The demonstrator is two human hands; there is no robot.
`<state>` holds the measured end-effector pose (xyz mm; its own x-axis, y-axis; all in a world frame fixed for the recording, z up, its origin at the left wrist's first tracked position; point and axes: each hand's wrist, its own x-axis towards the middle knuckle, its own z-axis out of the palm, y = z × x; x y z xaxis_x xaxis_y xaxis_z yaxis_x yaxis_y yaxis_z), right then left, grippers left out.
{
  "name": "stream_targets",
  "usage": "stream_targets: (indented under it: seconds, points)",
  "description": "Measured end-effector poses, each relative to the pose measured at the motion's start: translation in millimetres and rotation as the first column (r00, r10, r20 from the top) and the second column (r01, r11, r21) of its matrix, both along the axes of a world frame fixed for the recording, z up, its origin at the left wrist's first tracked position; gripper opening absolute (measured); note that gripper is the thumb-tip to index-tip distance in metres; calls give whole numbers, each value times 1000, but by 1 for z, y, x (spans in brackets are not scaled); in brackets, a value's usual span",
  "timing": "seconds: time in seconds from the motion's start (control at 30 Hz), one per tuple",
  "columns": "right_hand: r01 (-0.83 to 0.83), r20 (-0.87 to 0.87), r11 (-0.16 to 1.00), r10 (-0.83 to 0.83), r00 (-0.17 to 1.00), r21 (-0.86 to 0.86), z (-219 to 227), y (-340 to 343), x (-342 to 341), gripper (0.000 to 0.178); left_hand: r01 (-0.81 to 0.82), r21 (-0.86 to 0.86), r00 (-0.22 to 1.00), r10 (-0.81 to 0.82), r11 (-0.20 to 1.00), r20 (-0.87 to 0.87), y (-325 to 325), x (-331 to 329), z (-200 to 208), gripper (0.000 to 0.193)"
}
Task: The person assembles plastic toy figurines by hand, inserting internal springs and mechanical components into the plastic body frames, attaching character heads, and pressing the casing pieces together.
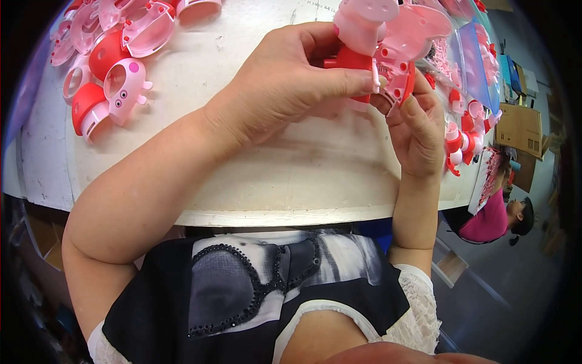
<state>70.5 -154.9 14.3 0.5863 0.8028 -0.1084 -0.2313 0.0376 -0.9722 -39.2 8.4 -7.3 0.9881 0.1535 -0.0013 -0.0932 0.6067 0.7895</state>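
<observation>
Over the far part of the white table, my left hand [288,82] grips a pink and red pig-shaped toy shell [357,33] with a snout, its thumb across the red body. Close by the thumb tip is a small pale pink piece [376,79]. My right hand [419,130] has its fingers closed around the red edge of a second pig toy shell half [418,27], whose hollow inside shows round pegs. Held side by side, the two shells overlap in view, and I cannot tell whether they are joined. Some right fingers are hidden behind the second shell.
Several pink and red toy shells [124,85] lie at the table's far left. More small red and pink parts [464,142] are heaped at the right, beside a clear bluish plastic container [470,57]. Beyond are a cardboard box [519,128] and a person in a pink top [488,218].
</observation>
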Motion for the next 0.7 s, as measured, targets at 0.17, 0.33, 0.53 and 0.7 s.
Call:
stream_targets:
  seconds: [0.17, 0.33, 0.53, 0.7]
  points:
    - [12, 35, 1000, -13, 999, 2, -2, 1, -1, 51, -4, 24, 1000, 3, 1000, 9, 0, -1, 0, 34]
    - [10, 42, 1000, -10, 999, -3, -3, -1, 0, 53, -84, 30, 996, 84, 996, 5, -5, 1, -4, 36]
    - [19, 57, 1000, -18, 998, -13, -1, 0, 0, 53, -18, 111, 1000, 17, 994, 6, -1, 1, -3, 35]
    - [12, 82, 1000, -10, 997, -20, -3, 2, -2, 53, -20, 121, 1000, 21, 992, -4, 0, -1, -4, 37]
